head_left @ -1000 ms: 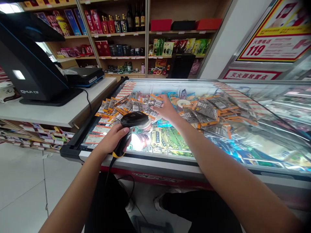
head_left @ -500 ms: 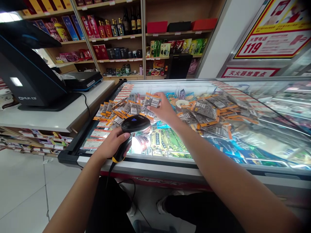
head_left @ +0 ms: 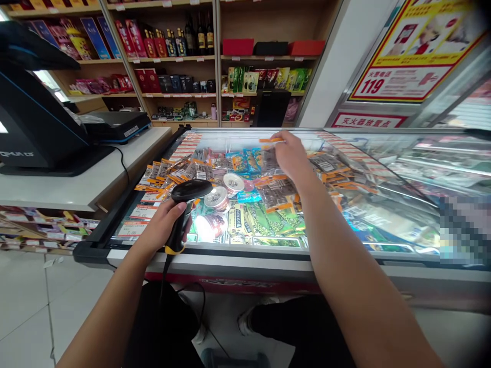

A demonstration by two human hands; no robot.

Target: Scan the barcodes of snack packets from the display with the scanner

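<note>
Left grip clasps a barcode scanner over the glass-topped freezer, near white-lidded tubs; right grip, partly in the way, seemingly pinches an orange-edged packet between left pile and right pile.

In the left hand is a scanner, above the near left part of the freezer. Just left of that hand are price labels; beyond it, a pile of packets lies on the freezer. Farther left stands a counter, bearing a terminal and a scale. Tubs sit between the two hands. In the right hand is a packet; right of it lies a second pile. Shelves stand beyond both hands, behind the freezer.
</note>
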